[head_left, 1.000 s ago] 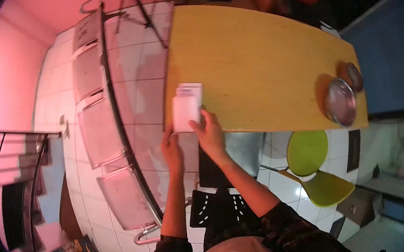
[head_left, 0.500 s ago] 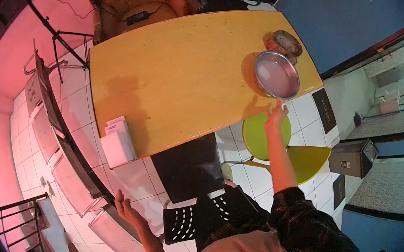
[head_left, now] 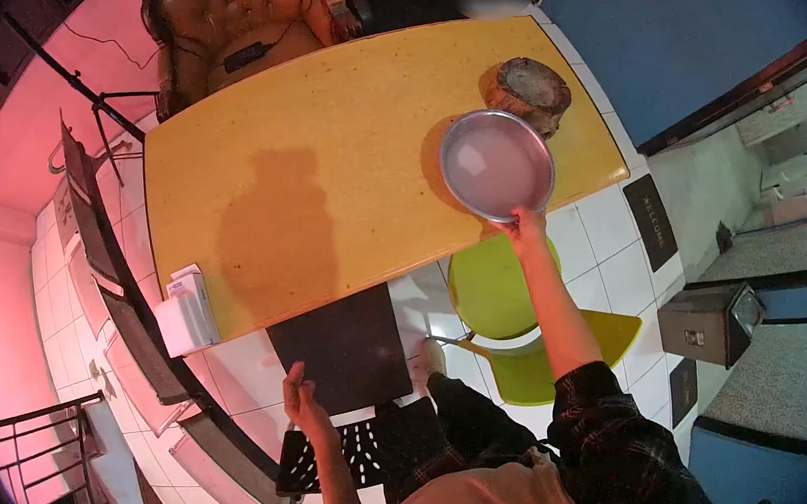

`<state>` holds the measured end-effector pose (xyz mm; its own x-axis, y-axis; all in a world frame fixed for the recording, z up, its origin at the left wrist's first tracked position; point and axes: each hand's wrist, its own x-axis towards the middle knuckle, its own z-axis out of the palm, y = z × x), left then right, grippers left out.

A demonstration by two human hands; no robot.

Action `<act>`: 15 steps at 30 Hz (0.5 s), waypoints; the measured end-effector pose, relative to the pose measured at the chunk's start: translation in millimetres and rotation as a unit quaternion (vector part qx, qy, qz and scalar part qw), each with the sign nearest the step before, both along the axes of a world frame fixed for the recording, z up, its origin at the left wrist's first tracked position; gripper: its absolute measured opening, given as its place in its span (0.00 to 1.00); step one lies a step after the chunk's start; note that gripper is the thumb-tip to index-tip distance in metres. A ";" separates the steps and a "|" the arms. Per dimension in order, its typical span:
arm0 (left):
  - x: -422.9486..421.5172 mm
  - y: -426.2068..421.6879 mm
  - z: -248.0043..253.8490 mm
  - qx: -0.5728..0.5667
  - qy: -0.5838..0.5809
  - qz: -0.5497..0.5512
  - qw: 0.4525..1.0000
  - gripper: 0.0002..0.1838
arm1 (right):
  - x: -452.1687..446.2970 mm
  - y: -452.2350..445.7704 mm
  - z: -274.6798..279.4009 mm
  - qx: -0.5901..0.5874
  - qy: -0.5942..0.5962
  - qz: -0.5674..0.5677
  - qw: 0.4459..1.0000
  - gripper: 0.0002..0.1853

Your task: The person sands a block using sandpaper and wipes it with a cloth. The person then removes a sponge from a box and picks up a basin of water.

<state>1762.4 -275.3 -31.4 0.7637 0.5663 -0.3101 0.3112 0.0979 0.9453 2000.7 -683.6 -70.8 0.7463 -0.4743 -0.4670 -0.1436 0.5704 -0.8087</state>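
A round metal bowl (head_left: 496, 162) is near the right end of the yellow table (head_left: 342, 159). My right hand (head_left: 526, 233) grips its near rim, fingers closed on the edge. Just behind the bowl stands a brown, stump-like object (head_left: 531, 93) with a grey top. My left hand (head_left: 305, 401) hangs in the air before the table's front edge, holding nothing, its fingers apart. White boxes (head_left: 186, 314) stand at the table's front left corner, away from both hands.
A green chair (head_left: 504, 290) and a black chair (head_left: 340, 350) are by the table's front edge. A row of metal seats (head_left: 147, 334) runs along the left. Behind the table are a brown armchair (head_left: 243, 15) and a tripod (head_left: 86, 89). A bin (head_left: 700, 324) stands at right.
My hands have left the white boxes at the left corner. The right hand has reached across and taken hold of the bowl's rim. The view has shifted right.
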 end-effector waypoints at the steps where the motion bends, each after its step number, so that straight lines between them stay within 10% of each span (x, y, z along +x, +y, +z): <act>1: 4.3 -16.4 10.3 0.004 -0.022 -0.004 1.000 0.17 | -2.7 -0.7 2.1 -0.005 0.006 0.003 1.000 0.34; 15: -25.1 -90.3 36.9 -0.004 -0.023 0.040 0.999 0.17 | -76.3 1.0 56.7 -0.132 0.145 0.222 0.955 0.25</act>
